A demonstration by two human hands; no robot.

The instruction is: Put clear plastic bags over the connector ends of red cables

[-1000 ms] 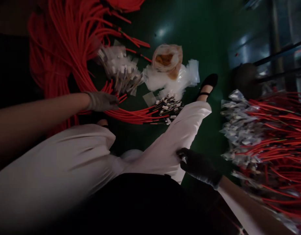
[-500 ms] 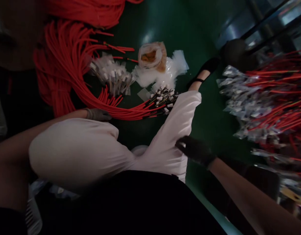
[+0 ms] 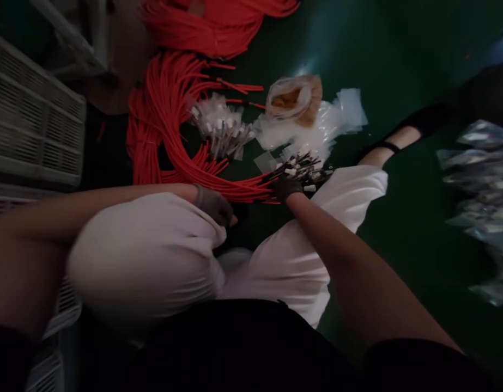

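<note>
Green floor (image 3: 410, 234) below me, dimly lit. Pale slatted crate (image 3: 34, 114) at far left; a second red bundle (image 3: 210, 32) lies at the top. The red cables (image 3: 169, 125) curve across the floor in front of my knees, their dark ends (image 3: 304, 166) with white tags fanned out just beside my right shin. Beyond them: a cluster of bagged ends (image 3: 226, 128), a spread of clear bags (image 3: 337, 117) and a round plastic wrap (image 3: 294, 98) with something brown inside. More plastic bags (image 3: 480, 185) at far right. My white trouser legs (image 3: 145, 261) flank the near side, partly in the way. Gloved right hand (image 3: 287, 188) is at the cables, right by the dark ends; its fingers are hidden, so opening and grip cannot be told. Gloved left hand (image 3: 215, 206) is near my left knee, just short of the cables, fingers bent downward; how far open, or whether they hold anything, I cannot tell.
</note>
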